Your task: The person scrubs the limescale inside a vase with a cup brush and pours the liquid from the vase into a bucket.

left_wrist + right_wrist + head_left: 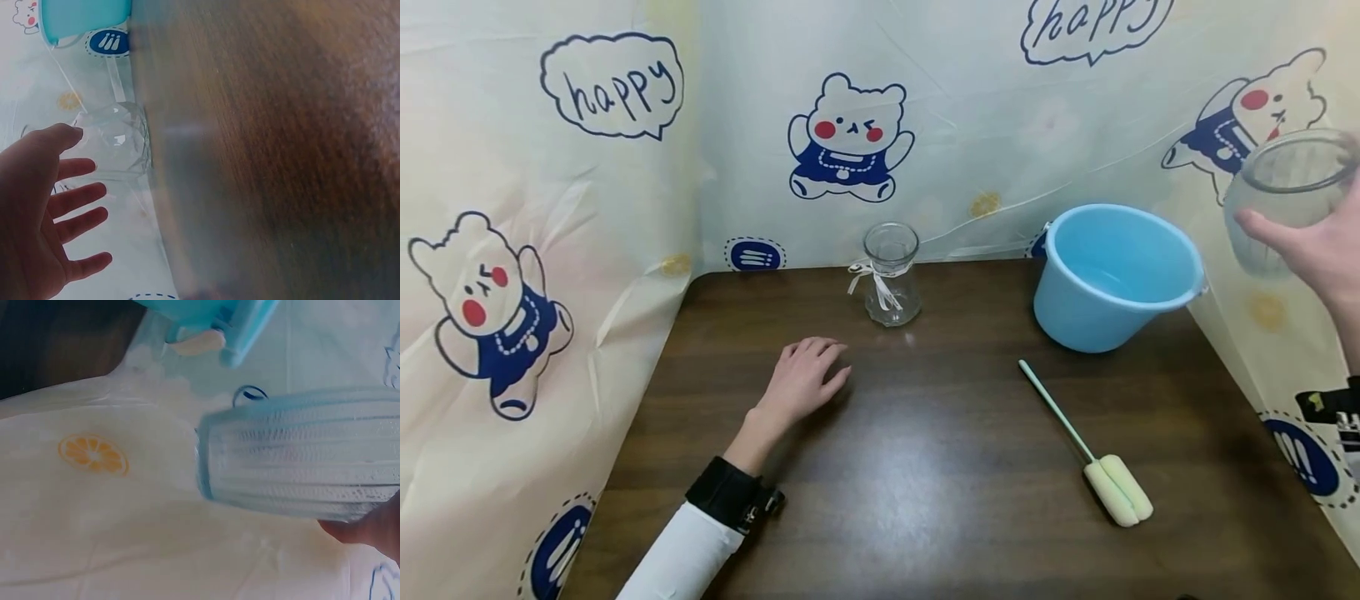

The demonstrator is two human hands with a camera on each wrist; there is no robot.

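Observation:
At the right edge of the head view, my right hand grips a wide-mouthed clear glass jar, held up beyond the table's right side. The jar's ribbed wall fills much of the right wrist view, with the thumb against it. My left hand is low over the left part of the table, fingers loosely spread and holding nothing. Nearest to it stands a small clear glass vase with a white ribbon tied round its neck. In the left wrist view the thumb overlaps this vase.
A light blue bucket stands at the table's back right. In front of it lies a sponge brush with a thin pale green handle. The brown wooden table is backed by a printed cloth that also hangs along both sides.

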